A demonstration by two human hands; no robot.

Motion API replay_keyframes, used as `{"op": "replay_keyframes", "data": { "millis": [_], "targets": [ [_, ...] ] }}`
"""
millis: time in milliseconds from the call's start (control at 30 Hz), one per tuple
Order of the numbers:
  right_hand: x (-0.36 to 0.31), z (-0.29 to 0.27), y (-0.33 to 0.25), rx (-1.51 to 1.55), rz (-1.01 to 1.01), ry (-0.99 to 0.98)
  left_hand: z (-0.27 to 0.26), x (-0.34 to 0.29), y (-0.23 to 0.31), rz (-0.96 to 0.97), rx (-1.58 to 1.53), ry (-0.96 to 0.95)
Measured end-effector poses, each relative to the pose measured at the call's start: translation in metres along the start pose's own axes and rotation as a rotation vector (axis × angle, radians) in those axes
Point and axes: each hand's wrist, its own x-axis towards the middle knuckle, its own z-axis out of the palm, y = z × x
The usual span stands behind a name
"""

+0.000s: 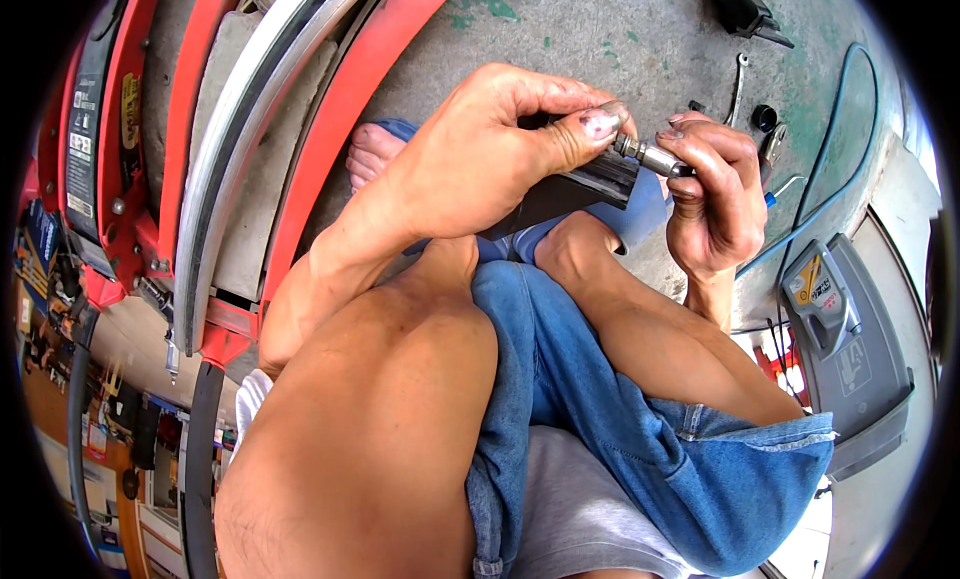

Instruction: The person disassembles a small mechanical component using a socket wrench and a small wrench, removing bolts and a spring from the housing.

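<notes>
My left hand point(480, 144) is closed, its thumb and forefinger pinching a dark part mostly hidden behind the fingers. Against that thumb lies the stepped end of a silver cylindrical metal fitting point(655, 159). The fingers of my right hand point(715, 194) are curled around the fitting's other end, so the two hands nearly meet over it. Just under my left hand is a black, straight-edged piece point(590, 187); whether the hand also grips it I cannot tell. Both hands have dark smudges on the fingers and are above my feet.
On the grey concrete floor beyond my right hand lie a wrench point(738, 87), a small black cup-shaped piece point(764, 117), pliers point(773, 144) and a black box-like part point(745, 11). A blue hose point(832, 129) curves at right, near a grey bottle point(822, 294). Red metal frames point(355, 99) stand left.
</notes>
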Motion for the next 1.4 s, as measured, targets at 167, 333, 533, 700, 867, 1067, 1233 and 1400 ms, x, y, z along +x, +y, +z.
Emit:
{"op": "replay_keyframes", "data": {
  "millis": [167, 333, 533, 700, 867, 1067, 1233, 1400],
  "targets": [
    [0.000, -0.003, 0.003, -0.032, -0.056, -0.014, -0.002, 0.002, 0.001, -0.050, 0.016, -0.012],
    [0.001, -0.003, -0.003, -0.073, -0.036, -0.018, -0.001, 0.002, 0.003, -0.044, 0.052, 0.007],
    [0.001, -0.004, -0.010, -0.071, 0.074, -0.043, 0.002, -0.001, 0.000, 0.051, 0.077, 0.061],
    [0.003, 0.000, -0.010, -0.095, 0.045, 0.004, 0.006, -0.001, -0.002, 0.097, 0.183, 0.144],
    [0.003, 0.003, -0.010, -0.050, 0.085, -0.007, 0.009, -0.002, -0.004, 0.177, 0.230, 0.172],
    [-0.001, 0.010, -0.009, 0.045, 0.163, 0.039, 0.008, 0.001, -0.008, 0.261, 0.316, 0.202],
    [-0.001, 0.017, -0.014, 0.115, 0.238, 0.069, 0.007, 0.001, -0.016, 0.391, 0.373, 0.247],
    [-0.005, 0.023, -0.014, 0.160, 0.237, 0.145, 0.009, 0.004, -0.018, 0.547, 0.491, 0.307]
  ]
}}
